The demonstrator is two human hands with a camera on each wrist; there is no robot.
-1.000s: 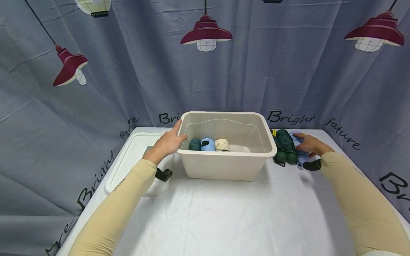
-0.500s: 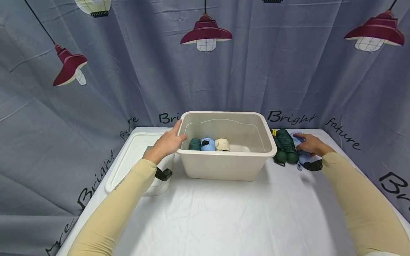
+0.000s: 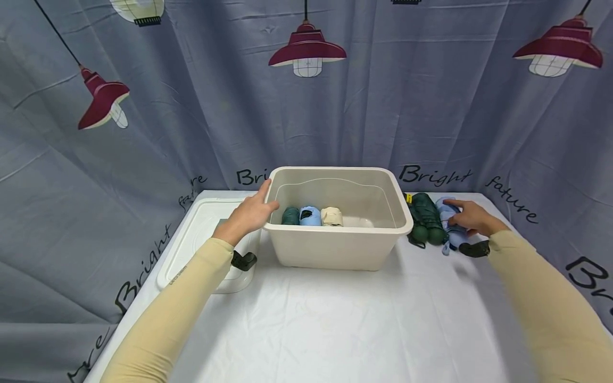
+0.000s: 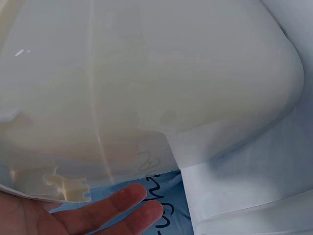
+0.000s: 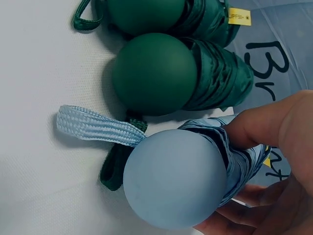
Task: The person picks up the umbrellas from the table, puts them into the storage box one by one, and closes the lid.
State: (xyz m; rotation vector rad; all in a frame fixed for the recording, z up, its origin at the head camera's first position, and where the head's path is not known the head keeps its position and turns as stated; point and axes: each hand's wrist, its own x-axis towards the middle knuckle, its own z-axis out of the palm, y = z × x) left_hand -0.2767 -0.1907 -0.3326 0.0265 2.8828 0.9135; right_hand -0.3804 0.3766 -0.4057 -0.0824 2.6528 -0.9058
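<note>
In the head view my right hand grips a folded light blue compact umbrella at the table's back right. In the right wrist view its round blue handle end and woven strap face the camera, with thumb and fingers around the wrapped canopy. Two folded dark green umbrellas lie just left of it. My left hand rests at the left rim of a cream plastic bin; the left wrist view has two fingers stretched out beside the bin wall.
Inside the bin, along its left part, sit a dark green roll, a light blue roll and a cream roll. A white lid lies left of the bin, partly under my left arm. Behind the table hangs a grey-blue curtain.
My right hand has shifted slightly right, and the light blue umbrella has moved with it, now showing more beside the green umbrellas. The left hand and the bin have stayed put.
</note>
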